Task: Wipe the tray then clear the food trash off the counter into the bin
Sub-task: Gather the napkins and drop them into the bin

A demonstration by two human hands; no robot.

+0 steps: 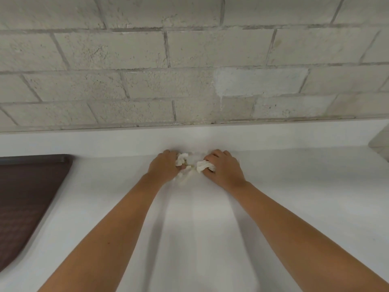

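Observation:
Both my hands reach to the back of the white counter (pixel 210 218). My left hand (pixel 165 165) grips a crumpled white paper wad (pixel 181 160), with more white scraps (pixel 185 172) lying just under its fingers. Close to its right, my right hand (pixel 224 166) curls its fingers round a second crumpled white tissue (pixel 205 166). The two hands nearly meet over the small pile. A dark brown tray (pixel 27 199) lies flat at the counter's left, cut off by the frame edge. No bin is in view.
A grey block wall (pixel 189 70) rises right behind the counter's raised back ledge (pixel 273 133). At the far right edge a grey corner of something (pixel 381 142) juts in.

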